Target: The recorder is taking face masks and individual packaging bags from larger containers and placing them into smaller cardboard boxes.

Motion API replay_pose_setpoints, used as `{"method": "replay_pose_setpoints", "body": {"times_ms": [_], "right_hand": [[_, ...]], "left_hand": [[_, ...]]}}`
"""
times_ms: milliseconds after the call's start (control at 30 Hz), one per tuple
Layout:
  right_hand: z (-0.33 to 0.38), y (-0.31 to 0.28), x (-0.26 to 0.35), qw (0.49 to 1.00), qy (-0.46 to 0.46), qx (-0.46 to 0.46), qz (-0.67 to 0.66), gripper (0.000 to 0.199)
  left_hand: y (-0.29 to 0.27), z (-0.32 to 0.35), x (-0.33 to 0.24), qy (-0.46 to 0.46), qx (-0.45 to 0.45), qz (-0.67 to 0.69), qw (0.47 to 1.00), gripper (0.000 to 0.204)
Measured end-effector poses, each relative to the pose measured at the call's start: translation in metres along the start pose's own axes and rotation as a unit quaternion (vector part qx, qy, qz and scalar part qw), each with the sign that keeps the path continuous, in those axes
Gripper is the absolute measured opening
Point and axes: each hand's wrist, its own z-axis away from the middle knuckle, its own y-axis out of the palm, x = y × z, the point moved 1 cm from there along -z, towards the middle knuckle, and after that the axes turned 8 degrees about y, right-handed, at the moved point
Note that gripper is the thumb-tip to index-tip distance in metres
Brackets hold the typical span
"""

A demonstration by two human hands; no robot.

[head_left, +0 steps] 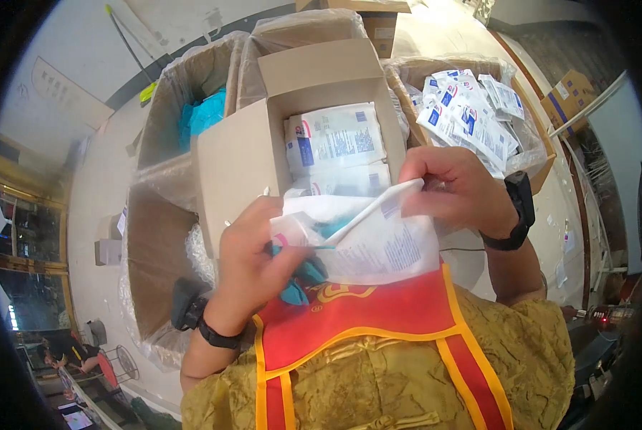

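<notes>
A white printed pouch is held close to the chest betw. both hands; its mouth is pulled open, prob. so sth can be slid in. The left hand is closed around teal glove-like material at the pouch's lower left corner, fingers curled tight, thumb pressed to the packet edge; whether the teal piece is fully inside can't be told. The right hand is pinched on the pouch's top flap, lifted up and back, so the opening is kept wide. The pouch looks thin, papery/plastic, flat, w/ small dark print on the face and a crease along the raised flap.

Black bands are worn on both wrists. Below the hands, a gold patterned garment w/ a red, orange-trimmed vest is seen.

Just beyond the hands, an open cardboard box is set w/ flaps up; flat white packets w/ blue marks are stacked inside, within easy reach. To the right, a plastic-lined carton is heaped w/ loose small white-blue sachets. To the left rear, another lined carton holds teal items; the liners look crinkled, translucent.
</notes>
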Motion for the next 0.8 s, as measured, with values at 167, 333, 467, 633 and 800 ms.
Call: {"method": "replay_pose_setpoints", "body": {"times_ms": [167,333,467,633,800], "right_hand": [[0.002,0.007,-0.011,0.998,-0.045,0.047,-0.013,0.012],[0.025,-0.014,-0.014,0.991,-0.081,-0.015,0.11,0.015],[0.027,-0.016,-0.026,0.994,-0.075,-0.042,0.062,0.015],[0.017,-0.002,-0.011,0.997,-0.01,-0.059,-0.04,0.02],[0.007,-0.012,-0.015,0.972,0.086,-0.044,-0.216,0.032]], "left_hand": [[0.002,-0.004,0.0,0.052,-0.051,-0.006,0.997,0.022],[-0.019,0.001,-0.004,0.013,-0.069,-0.024,0.997,0.026],[-0.016,-0.001,0.004,-0.092,-0.094,0.073,0.989,0.024],[-0.001,-0.013,-0.002,-0.109,-0.097,0.156,0.977,0.019],[-0.002,-0.012,0.003,-0.017,-0.026,0.101,0.994,0.025]]}}
